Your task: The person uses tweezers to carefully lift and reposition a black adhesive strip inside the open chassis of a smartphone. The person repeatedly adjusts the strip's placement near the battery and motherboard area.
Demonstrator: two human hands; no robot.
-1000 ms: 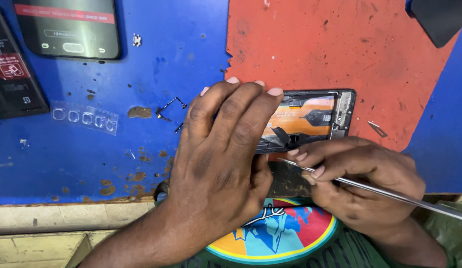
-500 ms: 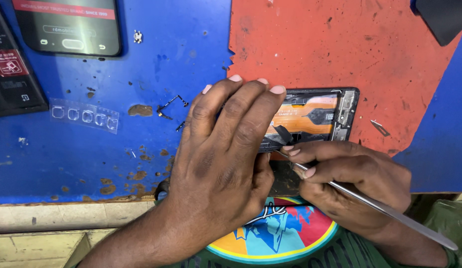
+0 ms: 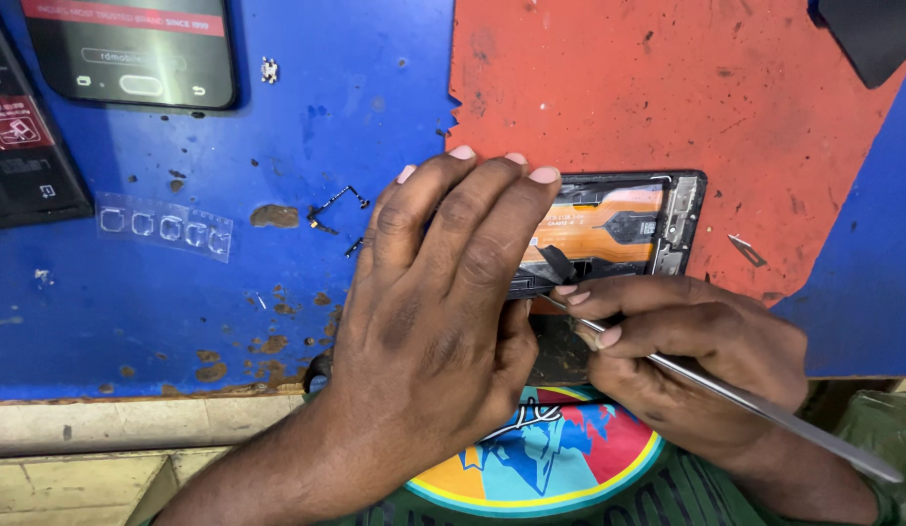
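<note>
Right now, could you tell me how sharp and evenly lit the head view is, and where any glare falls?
Head view: sharp across the left hand and the opened phone; soft, even light with only faint shadows under the hands; a pale glare streak on the dark phone screen at top left; the thin metal tool in the right hand shines.

Bright, even light, sharp focus throughout, soft shadows beneath the hands, faint sheen on the blue mat [image 3: 180, 292]
</note>
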